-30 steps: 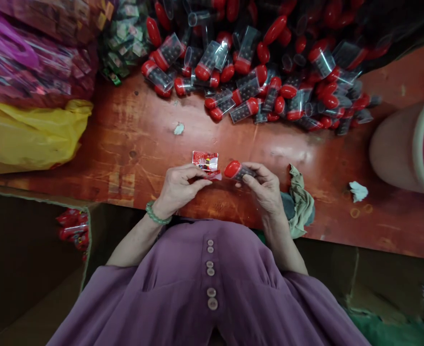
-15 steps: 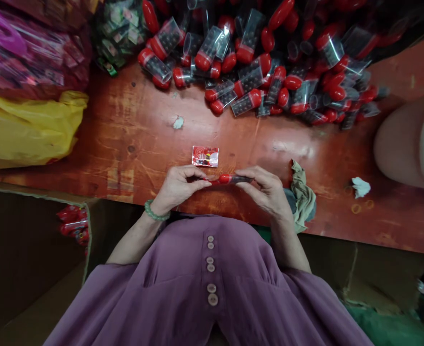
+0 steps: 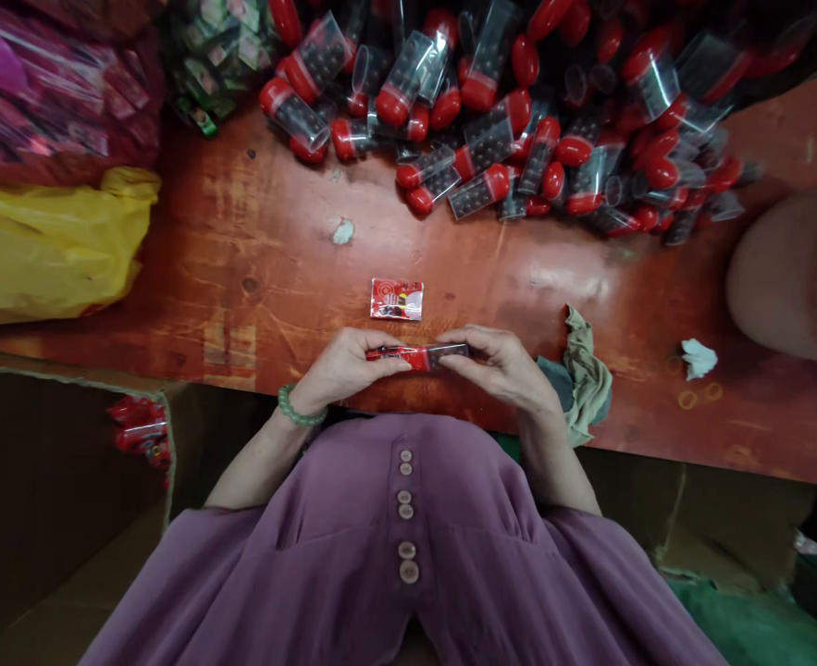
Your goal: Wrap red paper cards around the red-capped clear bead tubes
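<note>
You are holding the two workpieces in line above the near part of the red table, directly in front of your body. Your left hand is pinching a red wrapper between thumb and fingers. Your right hand is grasping the dark, see-through part of a red-capped tube in the same manner; neither hand is releasing its piece.

Step in hand: you are apparently fitting the wrapper onto the capped end. The two pieces are meeting between your fingertips, but whether the cap is sitting inside the wrapper cannot be told here.

Orientation: the tube is lying nearly level across the view, its long axis running left to right, roughly along the table's near edge. Its red cap is pointing toward your left hand; its dark end is pointing right, under your right fingers.

Next move: the work is probably calling for a straight push along this axis, with both grips remaining light enough to avoid creasing the wrapper. A flat red packet is lying just beyond your fingertips, untouched.
</note>
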The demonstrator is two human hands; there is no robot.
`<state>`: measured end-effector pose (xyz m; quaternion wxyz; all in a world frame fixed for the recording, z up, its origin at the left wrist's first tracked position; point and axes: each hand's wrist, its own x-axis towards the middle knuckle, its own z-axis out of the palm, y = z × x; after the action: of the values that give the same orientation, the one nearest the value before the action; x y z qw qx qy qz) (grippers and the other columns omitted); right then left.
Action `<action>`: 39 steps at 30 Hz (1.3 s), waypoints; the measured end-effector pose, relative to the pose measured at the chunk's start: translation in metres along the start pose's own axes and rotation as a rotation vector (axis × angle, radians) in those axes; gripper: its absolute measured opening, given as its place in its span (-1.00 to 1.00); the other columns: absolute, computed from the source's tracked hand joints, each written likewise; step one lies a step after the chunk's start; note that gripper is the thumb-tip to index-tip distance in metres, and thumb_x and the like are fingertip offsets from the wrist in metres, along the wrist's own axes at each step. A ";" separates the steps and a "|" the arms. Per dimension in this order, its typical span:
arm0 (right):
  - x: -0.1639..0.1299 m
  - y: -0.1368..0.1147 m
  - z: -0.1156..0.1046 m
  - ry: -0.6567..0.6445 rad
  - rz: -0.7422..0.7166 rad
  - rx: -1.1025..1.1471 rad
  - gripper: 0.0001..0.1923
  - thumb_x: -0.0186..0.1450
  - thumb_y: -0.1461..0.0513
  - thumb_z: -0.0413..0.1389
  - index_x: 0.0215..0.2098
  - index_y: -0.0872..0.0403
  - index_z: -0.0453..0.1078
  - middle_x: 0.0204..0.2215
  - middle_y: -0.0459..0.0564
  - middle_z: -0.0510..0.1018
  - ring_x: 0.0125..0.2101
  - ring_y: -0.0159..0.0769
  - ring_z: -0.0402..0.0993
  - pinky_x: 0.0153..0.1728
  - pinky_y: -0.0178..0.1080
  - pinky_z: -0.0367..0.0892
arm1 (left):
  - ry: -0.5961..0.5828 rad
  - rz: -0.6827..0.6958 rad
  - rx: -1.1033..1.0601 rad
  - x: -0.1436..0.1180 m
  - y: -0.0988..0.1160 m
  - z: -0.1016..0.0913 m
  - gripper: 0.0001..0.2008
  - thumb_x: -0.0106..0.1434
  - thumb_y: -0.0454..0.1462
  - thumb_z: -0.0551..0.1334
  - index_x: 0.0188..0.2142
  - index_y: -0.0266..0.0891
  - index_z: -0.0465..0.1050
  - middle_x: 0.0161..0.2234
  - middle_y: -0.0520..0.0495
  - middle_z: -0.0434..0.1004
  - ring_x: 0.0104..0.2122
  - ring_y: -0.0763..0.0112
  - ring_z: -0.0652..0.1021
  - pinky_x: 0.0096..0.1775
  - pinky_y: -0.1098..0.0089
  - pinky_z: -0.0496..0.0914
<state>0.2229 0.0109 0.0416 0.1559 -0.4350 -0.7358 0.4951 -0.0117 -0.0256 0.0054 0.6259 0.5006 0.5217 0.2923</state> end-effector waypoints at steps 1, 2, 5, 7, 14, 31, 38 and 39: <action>0.000 0.001 0.001 0.008 0.051 0.058 -0.82 0.31 0.21 0.18 -0.15 0.07 0.53 -0.35 -0.06 0.62 -0.44 -0.38 0.48 -0.39 -0.31 0.38 | -0.029 -0.014 -0.016 0.000 0.000 -0.001 -0.79 0.13 -0.17 0.39 -0.30 -0.25 0.66 -0.42 -0.03 0.67 -0.47 0.44 0.57 -0.40 0.46 0.44; 0.000 0.001 0.003 0.001 0.103 0.131 -0.83 0.30 0.20 0.19 -0.17 0.07 0.52 -0.38 -0.07 0.61 -0.46 -0.39 0.47 -0.42 -0.32 0.37 | -0.054 -0.026 -0.027 0.000 0.001 -0.002 -0.79 0.13 -0.16 0.39 -0.30 -0.26 0.66 -0.42 -0.03 0.66 -0.48 0.44 0.57 -0.41 0.47 0.43; 0.000 -0.001 0.011 -0.102 0.201 0.364 -0.80 0.27 0.17 0.20 -0.15 0.06 0.46 -0.44 -0.12 0.57 -0.50 -0.40 0.49 -0.47 -0.34 0.40 | -0.119 -0.047 -0.064 0.000 0.003 -0.003 -0.80 0.15 -0.18 0.37 -0.31 -0.27 0.66 -0.42 -0.05 0.67 -0.48 0.44 0.57 -0.39 0.47 0.44; 0.000 -0.002 0.016 -0.170 0.183 0.424 -0.73 0.25 0.19 0.24 -0.08 0.05 0.45 -0.37 -0.11 0.58 -0.47 -0.41 0.51 -0.45 -0.34 0.44 | -0.171 -0.050 -0.103 0.001 0.003 -0.002 -0.81 0.15 -0.19 0.37 -0.32 -0.27 0.66 -0.42 -0.06 0.67 -0.46 0.43 0.59 -0.36 0.46 0.46; 0.002 0.008 0.030 -0.116 0.312 0.703 -0.62 0.19 0.10 0.32 -0.05 0.06 0.54 -0.44 -0.12 0.59 -0.54 -0.45 0.52 -0.48 -0.36 0.50 | -0.093 -0.186 -0.500 -0.001 -0.004 -0.002 -0.52 0.07 -0.04 0.46 -0.10 -0.26 0.57 -0.33 -0.07 0.66 -0.46 0.44 0.61 -0.40 0.48 0.50; 0.002 0.014 0.053 0.114 0.353 0.781 -0.62 0.16 0.07 0.34 -0.08 0.00 0.55 -0.57 -0.20 0.54 -0.63 -0.50 0.40 -0.60 -0.41 0.38 | 0.297 -0.259 -0.767 -0.005 -0.004 0.035 -0.66 -0.11 -0.09 0.55 -0.44 -0.29 0.62 -0.46 -0.07 0.65 -0.53 0.54 0.56 -0.44 0.52 0.49; -0.006 0.008 0.072 0.456 0.223 0.489 -0.63 0.21 0.05 0.30 -0.06 -0.01 0.54 -0.33 -0.05 0.57 -0.56 -0.46 0.42 -0.58 -0.33 0.42 | 0.353 -0.328 -0.836 -0.001 0.002 0.041 -0.61 -0.19 -0.10 0.58 -0.45 -0.32 0.61 -0.48 -0.05 0.64 -0.53 0.51 0.58 -0.41 0.48 0.53; -0.006 0.007 0.075 0.465 0.231 0.505 -0.63 0.22 0.05 0.29 -0.05 0.00 0.52 -0.34 -0.06 0.57 -0.57 -0.46 0.41 -0.59 -0.33 0.42 | 0.357 -0.329 -0.844 0.001 0.003 0.042 -0.61 -0.20 -0.10 0.58 -0.46 -0.32 0.60 -0.48 -0.05 0.64 -0.53 0.51 0.58 -0.41 0.48 0.53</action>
<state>0.1803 -0.0369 0.0021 0.3647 -0.5639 -0.4810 0.5636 0.0287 -0.0376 0.0060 0.7130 0.0557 0.5291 0.4567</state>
